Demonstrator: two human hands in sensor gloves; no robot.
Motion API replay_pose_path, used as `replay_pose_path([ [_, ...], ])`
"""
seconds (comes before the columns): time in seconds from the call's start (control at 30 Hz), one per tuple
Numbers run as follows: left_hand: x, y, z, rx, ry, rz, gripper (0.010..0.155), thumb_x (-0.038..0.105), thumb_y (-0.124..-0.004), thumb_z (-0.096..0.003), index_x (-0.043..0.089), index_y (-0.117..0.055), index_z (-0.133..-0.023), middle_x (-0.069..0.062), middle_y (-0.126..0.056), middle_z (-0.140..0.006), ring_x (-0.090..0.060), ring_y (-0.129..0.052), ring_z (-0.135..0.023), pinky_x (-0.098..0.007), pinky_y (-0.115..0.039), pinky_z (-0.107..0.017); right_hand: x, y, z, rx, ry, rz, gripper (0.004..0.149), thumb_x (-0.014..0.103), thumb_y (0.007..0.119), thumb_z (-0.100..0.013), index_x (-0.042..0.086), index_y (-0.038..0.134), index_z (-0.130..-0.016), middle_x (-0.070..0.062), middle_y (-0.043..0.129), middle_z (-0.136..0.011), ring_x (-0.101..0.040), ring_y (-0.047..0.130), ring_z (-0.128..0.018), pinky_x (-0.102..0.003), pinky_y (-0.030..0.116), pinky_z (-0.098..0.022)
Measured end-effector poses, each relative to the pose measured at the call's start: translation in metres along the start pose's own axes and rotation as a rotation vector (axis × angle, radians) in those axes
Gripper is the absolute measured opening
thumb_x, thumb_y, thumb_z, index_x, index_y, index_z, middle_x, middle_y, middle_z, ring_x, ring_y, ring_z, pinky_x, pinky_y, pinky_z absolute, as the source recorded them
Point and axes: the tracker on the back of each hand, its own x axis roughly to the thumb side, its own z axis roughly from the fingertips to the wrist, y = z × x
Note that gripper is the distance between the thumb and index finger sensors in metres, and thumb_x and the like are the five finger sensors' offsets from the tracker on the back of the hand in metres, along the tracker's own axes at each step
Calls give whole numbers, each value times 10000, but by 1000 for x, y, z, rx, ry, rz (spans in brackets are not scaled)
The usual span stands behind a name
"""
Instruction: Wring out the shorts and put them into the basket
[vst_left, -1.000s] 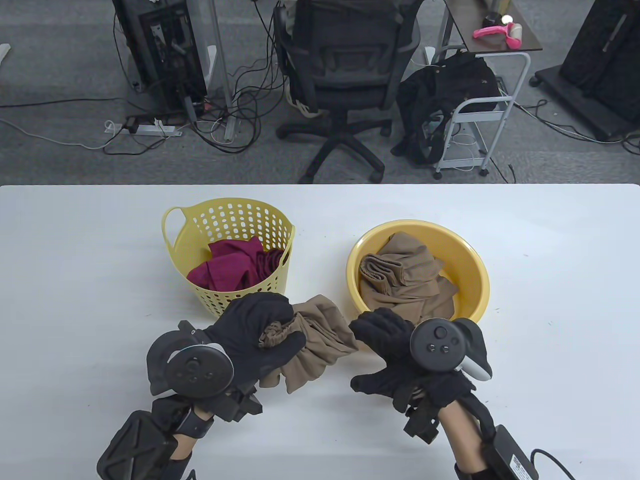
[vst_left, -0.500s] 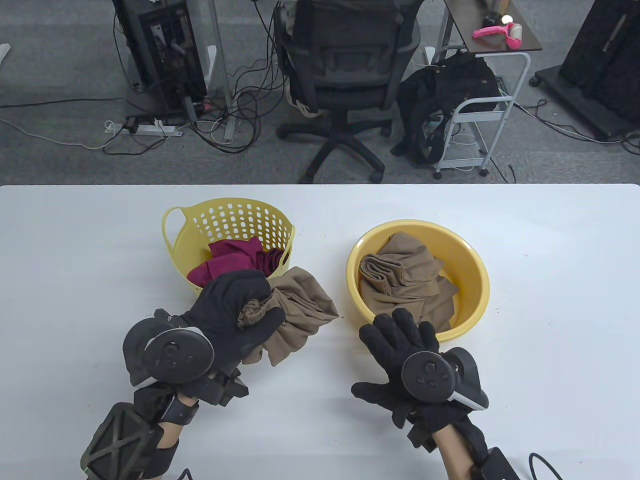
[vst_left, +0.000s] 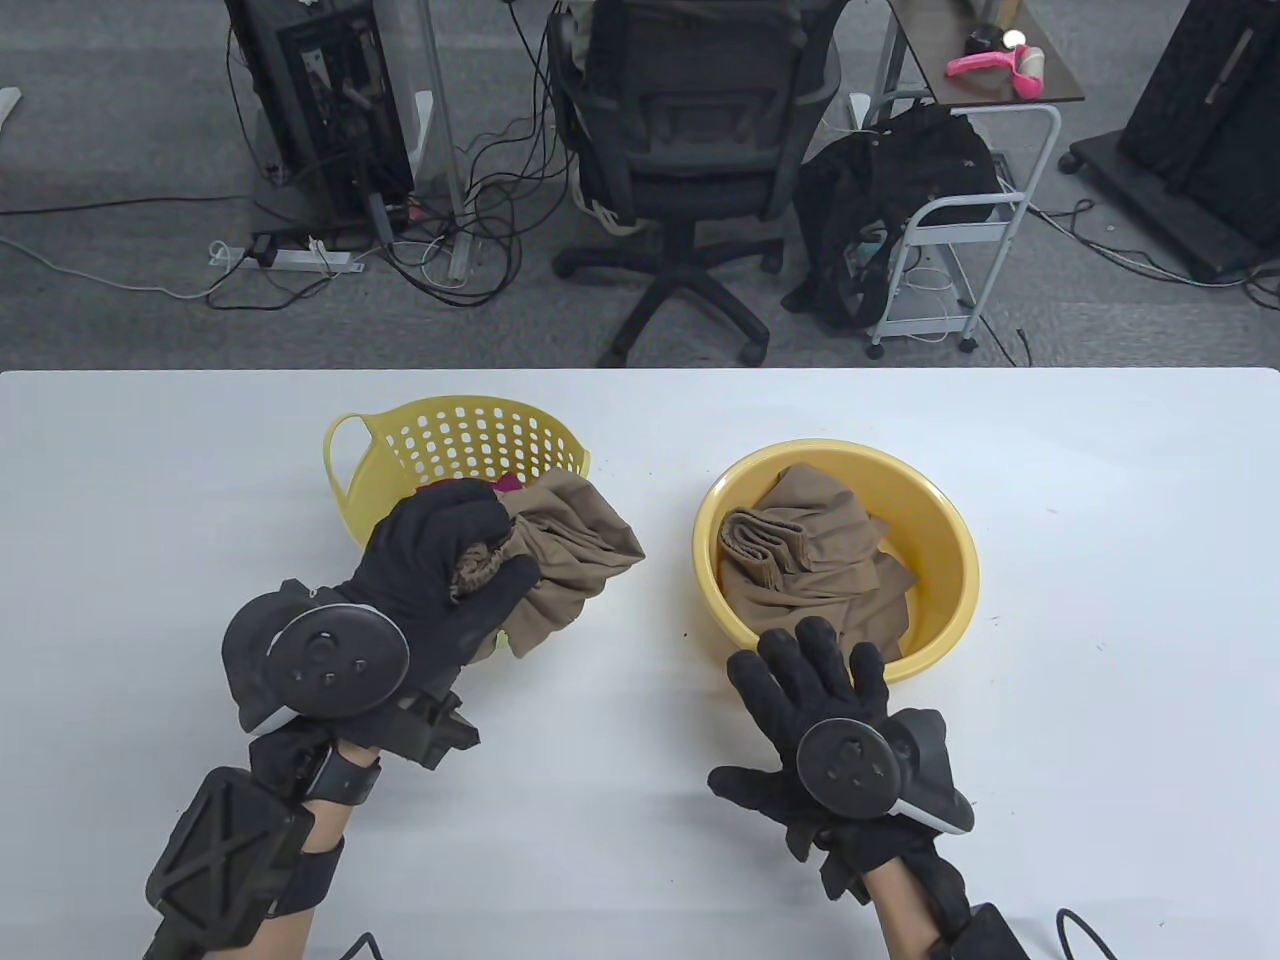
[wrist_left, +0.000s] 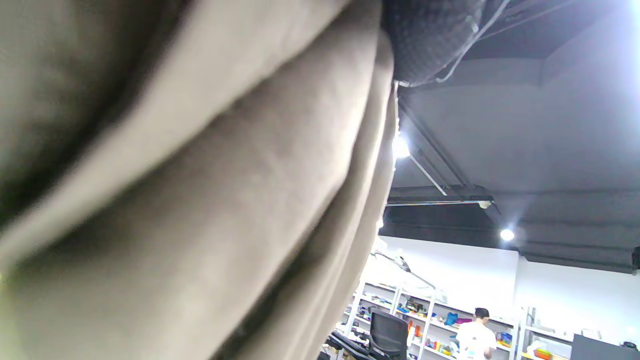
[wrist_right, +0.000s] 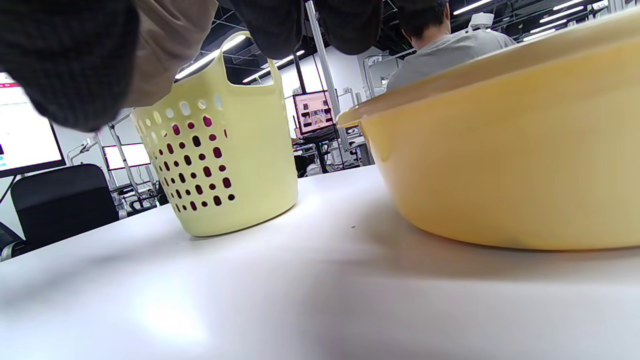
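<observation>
My left hand (vst_left: 455, 570) grips a bunched pair of tan shorts (vst_left: 570, 545) by the gathered waistband, over the near rim of the pale yellow perforated basket (vst_left: 450, 435). A scrap of maroon cloth (vst_left: 505, 484) shows inside the basket behind the shorts. Tan fabric (wrist_left: 200, 200) fills most of the left wrist view. My right hand (vst_left: 815, 670) lies open, fingers spread, at the near edge of the yellow basin (vst_left: 940, 520), holding nothing. In the right wrist view the basket (wrist_right: 225, 150) stands left and the basin (wrist_right: 500, 160) right.
Another tan garment (vst_left: 810, 560) lies folded in the basin. The white table (vst_left: 1100, 600) ends at a far edge, beyond which stand an office chair (vst_left: 690, 150), cables and a small cart (vst_left: 960, 200). A person (wrist_right: 440, 45) sits behind the basin in the right wrist view.
My left hand has carried the shorts up and to the left, from the table in front of the basket to over its rim. My right hand let go, flattened and drew back toward me.
</observation>
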Motion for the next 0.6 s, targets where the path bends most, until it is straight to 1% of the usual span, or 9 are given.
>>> replay_pose_path([
  [0.1, -7, 6, -4, 21, 27, 19, 474, 415, -763, -603, 295, -520, -991, -165, -561, -1115, -466, -718, -953, -681, -537, -716, 1, -2, 1, -16, -3, 13, 961, 710, 810, -417, 145, 469, -1116, -248, 416, -1139, -554, 286, -1043, -798, 263, -649],
  [0.27, -19, 16, -14, 51, 69, 23, 471, 399, -763, -603, 313, -508, -989, -153, -526, -1130, -470, -682, -976, -683, -505, -726, 0, -3, 2, -19, 1, 9, 957, 707, 813, -415, 146, 477, -1113, -249, 420, -1139, -554, 291, -1043, -798, 262, -648],
  [0.37, -25, 18, -22, 46, 92, -13, 469, 396, -762, -601, 320, -507, -987, -147, -511, -1136, -473, -661, -988, -687, -484, -730, 0, -4, 3, -20, 0, 9, 956, 707, 813, -415, 145, 479, -1113, -249, 421, -1139, -553, 294, -1043, -798, 261, -648],
  [0.47, -33, 11, -27, 22, 121, -43, 466, 391, -757, -599, 330, -503, -985, -134, -488, -1148, -471, -635, -1008, -691, -462, -733, 0, -4, 3, -25, -1, 11, 953, 706, 814, -415, 146, 483, -1112, -247, 433, -1134, -552, 295, -1043, -797, 262, -648],
  [0.6, -47, -7, -31, -20, 172, -53, 457, 386, -721, -598, 342, -483, -985, -108, -455, -1169, -451, -603, -1047, -678, -435, -741, -1, -4, 3, -24, -3, 11, 950, 705, 815, -414, 148, 486, -1110, -247, 428, -1137, -553, 298, -1042, -797, 263, -648],
])
